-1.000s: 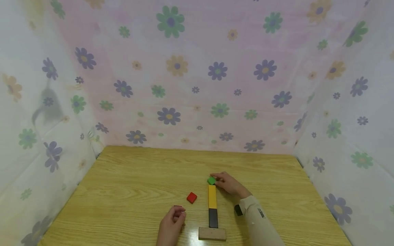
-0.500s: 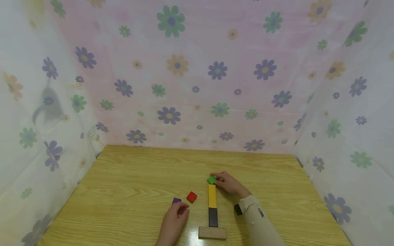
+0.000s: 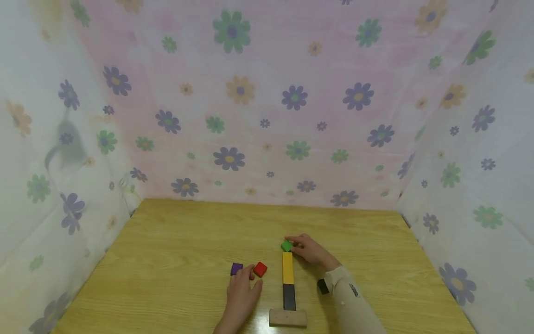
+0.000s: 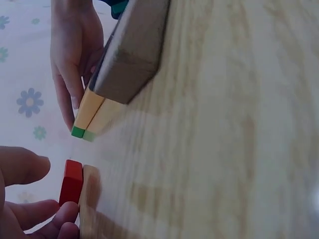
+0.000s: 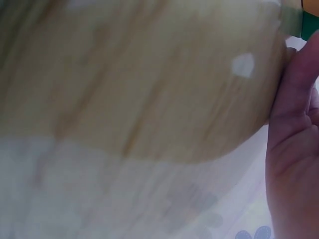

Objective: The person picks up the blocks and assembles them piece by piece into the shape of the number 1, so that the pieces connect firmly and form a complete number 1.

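In the head view my left hand (image 3: 243, 292) reaches over the table with its fingers spread loosely. A fingertip is at the left edge of a red block (image 3: 260, 269), and a purple block (image 3: 236, 268) lies just past the other fingertips. The left wrist view has the same red block (image 4: 72, 182) beside the fingers, with the thumb apart from it. My right hand (image 3: 310, 251) pinches a small green block (image 3: 286, 246), set cornerwise at the far end of a yellow block (image 3: 288, 268). A dark block (image 3: 289, 297) continues that row toward me.
A plain wooden block (image 3: 288, 317) lies crosswise at the row's near end. Another black block (image 3: 323, 286) sits beside the right sleeve (image 3: 352, 297), partly covered by it. Flower-patterned cloth (image 3: 267, 102) walls the wooden table (image 3: 187, 241) at back and sides.
My left hand has moved forward and slightly right, from behind the purple block to the red one, uncovering the purple block. The right hand and green block stay in place.
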{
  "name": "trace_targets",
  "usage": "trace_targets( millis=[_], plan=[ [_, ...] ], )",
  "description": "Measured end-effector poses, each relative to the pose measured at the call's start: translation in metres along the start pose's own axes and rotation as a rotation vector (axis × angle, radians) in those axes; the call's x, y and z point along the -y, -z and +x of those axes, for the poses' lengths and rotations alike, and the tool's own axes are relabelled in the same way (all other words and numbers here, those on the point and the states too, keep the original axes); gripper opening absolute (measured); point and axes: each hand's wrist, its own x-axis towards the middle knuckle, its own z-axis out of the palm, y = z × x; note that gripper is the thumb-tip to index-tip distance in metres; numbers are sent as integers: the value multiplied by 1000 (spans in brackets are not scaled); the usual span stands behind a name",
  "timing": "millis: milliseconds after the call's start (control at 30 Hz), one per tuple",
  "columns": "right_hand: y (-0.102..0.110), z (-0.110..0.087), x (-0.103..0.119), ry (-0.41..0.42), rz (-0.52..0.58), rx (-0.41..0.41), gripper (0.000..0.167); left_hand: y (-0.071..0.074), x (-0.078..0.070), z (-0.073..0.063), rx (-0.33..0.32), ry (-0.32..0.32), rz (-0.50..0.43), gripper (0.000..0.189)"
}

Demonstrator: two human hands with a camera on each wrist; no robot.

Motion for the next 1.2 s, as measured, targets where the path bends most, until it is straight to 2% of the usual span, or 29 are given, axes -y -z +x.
trace_targets(
  millis=[100, 300, 433, 633, 867, 1100, 1200],
  plan=[
    [0, -1, 0, -16, 4, 6, 38, -1, -3, 1, 21, 30, -20, 42],
    [1, 0, 4, -42, 17, -1, 38, 1, -8, 6, 72, -17, -58, 44],
    [2, 1, 5, -40, 3, 1, 38, -1, -11, 10, 92, -11, -61, 39],
    [3, 1, 4, -23, 4, 3, 38, -8, -16, 18, 77, 20, -26, 37],
    [3, 2, 1, -20, -1, 8, 39, -16, -19, 31, 61, 13, -28, 23],
    [2, 3, -1, -31, 20, 10, 38, -22, -20, 38, 39, 7, 35, 19],
    [1, 1, -1, -14, 6, 0, 38, -23, -22, 41, 32, 1, 30, 20]
  ],
)
